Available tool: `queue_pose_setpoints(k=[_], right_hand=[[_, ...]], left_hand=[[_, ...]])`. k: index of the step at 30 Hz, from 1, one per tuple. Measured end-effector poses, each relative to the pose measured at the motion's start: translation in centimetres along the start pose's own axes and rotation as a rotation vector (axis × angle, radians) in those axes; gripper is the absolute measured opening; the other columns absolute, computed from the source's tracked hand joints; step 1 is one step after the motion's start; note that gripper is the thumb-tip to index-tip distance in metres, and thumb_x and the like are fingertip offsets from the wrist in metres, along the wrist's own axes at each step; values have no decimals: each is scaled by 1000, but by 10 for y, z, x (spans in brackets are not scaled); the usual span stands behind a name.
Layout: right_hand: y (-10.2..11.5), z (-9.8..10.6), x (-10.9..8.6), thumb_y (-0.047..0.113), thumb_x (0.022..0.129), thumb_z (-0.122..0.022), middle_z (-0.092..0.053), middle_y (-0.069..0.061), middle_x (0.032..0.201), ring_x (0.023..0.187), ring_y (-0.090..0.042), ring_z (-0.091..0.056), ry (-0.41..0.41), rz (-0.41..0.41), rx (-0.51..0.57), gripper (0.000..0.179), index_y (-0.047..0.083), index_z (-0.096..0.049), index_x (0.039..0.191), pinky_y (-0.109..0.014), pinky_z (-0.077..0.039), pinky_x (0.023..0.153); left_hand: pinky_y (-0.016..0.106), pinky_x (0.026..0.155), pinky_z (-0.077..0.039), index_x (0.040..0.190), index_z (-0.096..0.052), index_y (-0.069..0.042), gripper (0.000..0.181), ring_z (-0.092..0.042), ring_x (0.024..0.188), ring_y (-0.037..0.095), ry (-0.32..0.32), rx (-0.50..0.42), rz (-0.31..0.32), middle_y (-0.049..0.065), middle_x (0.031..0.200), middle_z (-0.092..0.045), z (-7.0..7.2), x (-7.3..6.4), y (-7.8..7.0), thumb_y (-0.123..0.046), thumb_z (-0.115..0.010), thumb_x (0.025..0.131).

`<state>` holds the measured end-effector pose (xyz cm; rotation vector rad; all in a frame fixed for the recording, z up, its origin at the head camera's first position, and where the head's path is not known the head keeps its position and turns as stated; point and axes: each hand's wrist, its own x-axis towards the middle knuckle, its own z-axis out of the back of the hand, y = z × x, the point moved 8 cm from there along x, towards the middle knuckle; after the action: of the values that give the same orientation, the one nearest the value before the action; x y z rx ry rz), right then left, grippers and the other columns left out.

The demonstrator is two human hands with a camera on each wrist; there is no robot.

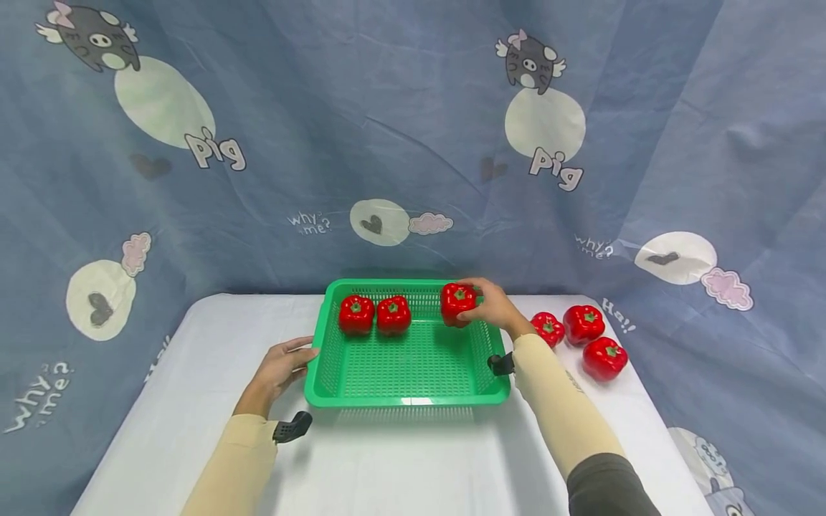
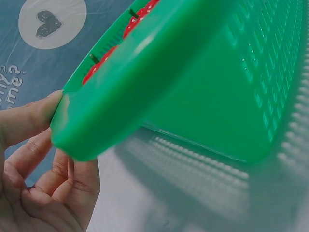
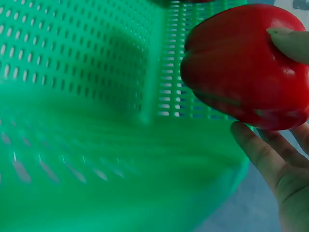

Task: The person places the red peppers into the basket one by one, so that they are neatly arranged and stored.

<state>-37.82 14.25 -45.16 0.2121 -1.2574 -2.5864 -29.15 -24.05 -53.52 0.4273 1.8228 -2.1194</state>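
Observation:
A red bell pepper (image 1: 456, 304) is gripped between the thumb and fingers of my right hand (image 1: 493, 307), over the back right corner of a green plastic basket (image 1: 406, 402). In the right wrist view, the pepper (image 3: 241, 67) hangs on its side above the perforated basket wall. My left hand (image 1: 279, 369) holds the basket's left rim; the left wrist view shows its thumb on the rim (image 2: 106, 111) and the fingers below. Inside the basket, two more red bell peppers, one at the left (image 1: 356, 315) and one beside it (image 1: 393, 315), sit along the back wall.
To the right of the basket, three red bell peppers lie on the white table (image 1: 413, 466): one nearest the arm (image 1: 546, 327), one behind (image 1: 584, 324) and one in front (image 1: 604, 358). A blue patterned curtain (image 1: 361, 129) hangs behind the table.

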Motion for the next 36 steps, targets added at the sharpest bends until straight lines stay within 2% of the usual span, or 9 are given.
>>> queue_pose_setpoints(k=[5,10,15,27,36], right_hand=[[-2,-11,6,9,68,-77,-48,-11,126,116,-30,-45,-9,-28,9,68,11,-45,128,-45,-47,86],[-8,-23,10,7,67,-77,-49,-12,123,114,-29,-46,0,-46,0,70,8,-43,128,-44,-46,89],[-9,-29,13,5,67,-77,-50,-14,123,113,-31,-47,-27,-25,7,69,5,-44,127,-45,-46,88],[-17,-49,19,9,64,-81,-54,-6,120,109,-25,-50,-77,-52,-46,69,14,-49,125,-42,-47,85],[-18,-60,22,6,65,-80,-53,-7,121,109,-25,-50,-84,-89,-3,69,14,-49,125,-41,-48,84]], left_hand=[[26,73,-51,132,-44,-4,58,-62,80,9,-17,0,-5,5,103,-65,0,0,-1,-24,-67,82],[25,73,-51,132,-44,-4,57,-62,80,10,-4,9,-1,5,103,-65,-3,-1,0,-24,-66,83],[25,71,-50,131,-45,-4,57,-62,79,10,-8,1,-6,4,101,-65,-5,-1,-1,-23,-66,82],[25,71,-51,133,-43,-4,59,-63,79,9,7,-9,-2,3,99,-65,-1,0,-2,-23,-67,82],[25,70,-51,133,-42,-2,59,-63,78,9,18,-30,-8,-1,94,-66,-2,-1,-1,-21,-67,82]])
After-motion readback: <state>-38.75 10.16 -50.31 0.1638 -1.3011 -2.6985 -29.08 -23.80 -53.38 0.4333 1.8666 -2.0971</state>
